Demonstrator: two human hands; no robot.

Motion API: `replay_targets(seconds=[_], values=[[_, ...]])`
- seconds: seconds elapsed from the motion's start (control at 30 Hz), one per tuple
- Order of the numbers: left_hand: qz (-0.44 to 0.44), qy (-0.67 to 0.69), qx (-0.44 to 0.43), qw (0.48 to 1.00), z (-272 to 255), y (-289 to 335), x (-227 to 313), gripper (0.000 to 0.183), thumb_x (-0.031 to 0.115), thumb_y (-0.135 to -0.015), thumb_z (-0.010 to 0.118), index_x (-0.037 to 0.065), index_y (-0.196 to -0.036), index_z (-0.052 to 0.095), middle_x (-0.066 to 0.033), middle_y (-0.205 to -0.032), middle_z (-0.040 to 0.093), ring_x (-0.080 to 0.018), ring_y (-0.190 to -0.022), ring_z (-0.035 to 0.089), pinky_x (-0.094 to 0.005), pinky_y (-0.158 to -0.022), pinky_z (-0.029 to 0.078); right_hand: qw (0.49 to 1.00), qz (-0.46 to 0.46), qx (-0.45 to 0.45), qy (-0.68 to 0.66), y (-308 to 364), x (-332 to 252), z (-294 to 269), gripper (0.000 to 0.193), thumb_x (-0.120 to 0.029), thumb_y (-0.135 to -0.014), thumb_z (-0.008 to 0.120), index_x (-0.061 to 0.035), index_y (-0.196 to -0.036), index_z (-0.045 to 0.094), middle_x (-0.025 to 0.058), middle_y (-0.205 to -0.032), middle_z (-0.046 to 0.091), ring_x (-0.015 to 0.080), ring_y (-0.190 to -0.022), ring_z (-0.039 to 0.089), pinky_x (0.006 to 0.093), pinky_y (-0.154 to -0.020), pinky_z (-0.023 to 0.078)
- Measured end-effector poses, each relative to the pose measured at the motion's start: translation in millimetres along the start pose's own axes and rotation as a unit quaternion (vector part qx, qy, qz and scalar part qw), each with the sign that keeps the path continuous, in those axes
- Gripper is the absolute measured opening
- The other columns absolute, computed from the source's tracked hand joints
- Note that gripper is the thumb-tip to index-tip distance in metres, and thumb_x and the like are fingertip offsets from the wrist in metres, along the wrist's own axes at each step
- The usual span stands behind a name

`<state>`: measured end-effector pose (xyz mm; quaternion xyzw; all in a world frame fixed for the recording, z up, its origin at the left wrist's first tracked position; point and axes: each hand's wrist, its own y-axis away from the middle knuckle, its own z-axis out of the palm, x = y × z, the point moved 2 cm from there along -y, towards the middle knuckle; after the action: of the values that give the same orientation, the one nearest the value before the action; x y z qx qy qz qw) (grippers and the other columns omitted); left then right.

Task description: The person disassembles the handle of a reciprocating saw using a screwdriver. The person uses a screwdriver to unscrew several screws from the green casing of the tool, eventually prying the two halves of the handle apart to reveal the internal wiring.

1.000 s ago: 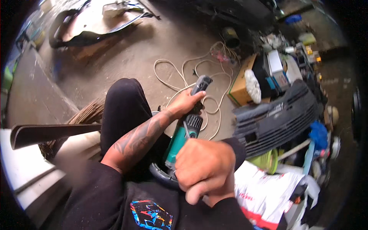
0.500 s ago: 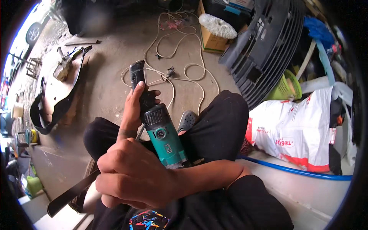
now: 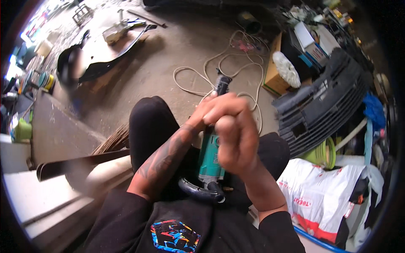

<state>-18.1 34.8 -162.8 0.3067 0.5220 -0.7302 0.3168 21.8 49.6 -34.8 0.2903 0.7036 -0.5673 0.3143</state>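
Observation:
A teal and black rotary polisher (image 3: 208, 162) stands between my bent knees, its handle end (image 3: 222, 83) pointing away from me. At its near end are a round black pad (image 3: 192, 188) and a stubby black side grip. My left hand (image 3: 204, 110) is wrapped round the black rear part, its fingers largely covered by my other hand. In front of the polisher, raised closer to the camera, is my right hand (image 3: 236, 130) with its fingers curled closed. Whatever may be inside those fingers is hidden, and the hand is slightly blurred.
A pale cord (image 3: 190, 68) loops over the floor beyond the polisher. On the right are a black grille (image 3: 322, 109), a white fluffy pad (image 3: 286, 69) against a cardboard box, and a white sack (image 3: 322, 189). A curved black car panel (image 3: 114, 63) lies far left.
My right hand has swung from the lower left, across my body, up and right in front of the polisher. The view has turned, bringing the polisher's round pad into sight.

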Motion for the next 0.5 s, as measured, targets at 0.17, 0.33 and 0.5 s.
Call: replay_targets(seconds=[0.17,0.33,0.5], values=[[0.261,-0.085,-0.252,0.928,-5,-45,-70,0.035,0.016,-0.101,0.041,0.014,-0.067,0.04,0.0004,-0.056,0.037,-0.0102,-0.057,0.043,-0.0216,-0.06,0.034,0.966,0.167,-0.101,-0.171,-4,29,-23,0.035,-0.032,-0.106,0.039,-0.0036,-0.089,0.048,0.0026,-0.07,0.049,0.0079,-0.059,0.041,0.0238,-0.056,0.035],[0.08,0.082,-0.273,0.955,-15,-25,17,0.02,0.026,-0.101,0.044,0.01,-0.09,0.049,-0.0013,-0.088,0.048,-0.0095,-0.085,0.047,-0.024,-0.08,0.04,0.991,0.083,0.059,-0.087,-14,28,1,0.04,-0.042,-0.104,0.044,-0.003,-0.096,0.052,0.0023,-0.075,0.05,0.0072,-0.063,0.044,0.0226,-0.058,0.038],[0.15,0.181,-0.243,0.941,-17,-8,-30,0.025,0.033,-0.098,0.05,0.011,-0.108,0.057,-0.0049,-0.103,0.055,-0.0141,-0.101,0.052,-0.0312,-0.095,0.042,0.995,0.009,0.08,0.064,16,13,9,0.03,-0.029,-0.103,0.046,-0.0005,-0.108,0.056,0.0076,-0.081,0.056,0.0137,-0.072,0.054,0.0285,-0.066,0.045]])
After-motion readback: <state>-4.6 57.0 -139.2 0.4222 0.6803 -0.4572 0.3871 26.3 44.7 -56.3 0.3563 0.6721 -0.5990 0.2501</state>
